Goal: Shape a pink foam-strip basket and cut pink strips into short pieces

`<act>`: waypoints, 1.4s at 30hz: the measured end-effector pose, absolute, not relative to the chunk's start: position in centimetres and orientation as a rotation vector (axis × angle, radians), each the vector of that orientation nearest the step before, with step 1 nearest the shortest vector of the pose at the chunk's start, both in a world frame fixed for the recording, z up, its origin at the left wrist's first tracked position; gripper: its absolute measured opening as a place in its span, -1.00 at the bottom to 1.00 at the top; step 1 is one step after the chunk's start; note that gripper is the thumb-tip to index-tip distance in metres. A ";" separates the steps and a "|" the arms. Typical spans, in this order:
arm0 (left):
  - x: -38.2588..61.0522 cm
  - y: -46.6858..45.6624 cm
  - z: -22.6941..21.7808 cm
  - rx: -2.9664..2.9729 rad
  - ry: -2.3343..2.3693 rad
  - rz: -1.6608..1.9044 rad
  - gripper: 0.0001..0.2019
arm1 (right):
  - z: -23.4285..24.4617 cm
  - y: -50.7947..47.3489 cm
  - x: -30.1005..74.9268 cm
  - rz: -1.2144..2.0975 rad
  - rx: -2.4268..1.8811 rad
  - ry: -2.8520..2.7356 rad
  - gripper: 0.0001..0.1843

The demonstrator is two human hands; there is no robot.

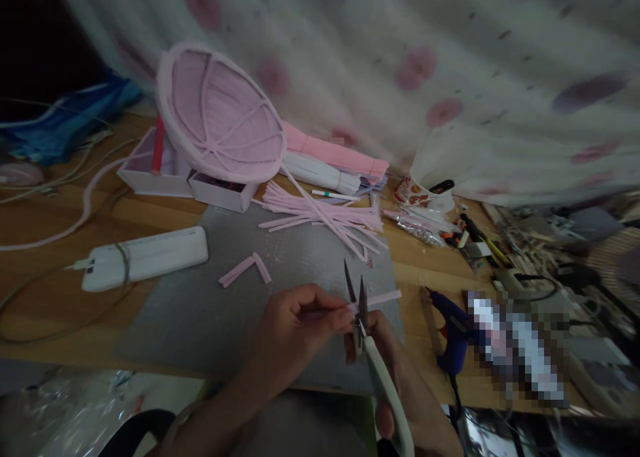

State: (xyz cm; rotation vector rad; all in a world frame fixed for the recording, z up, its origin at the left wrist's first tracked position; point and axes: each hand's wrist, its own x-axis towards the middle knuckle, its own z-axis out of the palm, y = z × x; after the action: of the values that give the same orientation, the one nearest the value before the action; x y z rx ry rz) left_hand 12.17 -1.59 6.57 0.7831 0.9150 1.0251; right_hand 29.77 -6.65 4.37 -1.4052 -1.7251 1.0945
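Note:
My left hand pinches one end of a pink pipe cleaner strip over the grey mat. My right hand is closed around pale-handled scissors, whose blades are parted around the strip just beside my left fingertips. Short cut pink pieces lie on the mat to the left. Beyond my hands is a pile of longer pink pipe cleaners. A pink domed, ribbed form leans on boxes at the back left.
Bundles of pink and white pipe cleaners lie at the back. A white power bank with a cable rests left on the grey mat edge. Right stand a blue glue gun, a paper cup and cluttered tools.

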 end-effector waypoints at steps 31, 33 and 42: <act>12.2 0.0 3.5 0.869 1.190 1.074 -0.87 | 3.4 -6.1 31.6 0.561 -1.948 -1.636 -0.75; 12.0 0.4 3.5 0.849 1.228 1.091 -0.86 | 3.0 -5.7 31.7 0.495 -1.954 -1.724 -0.75; 11.2 1.4 4.3 0.797 1.503 1.122 -0.90 | 4.6 -4.0 31.6 0.389 -1.931 -2.015 -0.56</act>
State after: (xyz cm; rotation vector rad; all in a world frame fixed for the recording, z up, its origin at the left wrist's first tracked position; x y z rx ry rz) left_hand 11.21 1.36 4.26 0.7969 1.5027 1.1219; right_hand 31.58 -3.98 4.62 -1.9314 -2.0153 0.3887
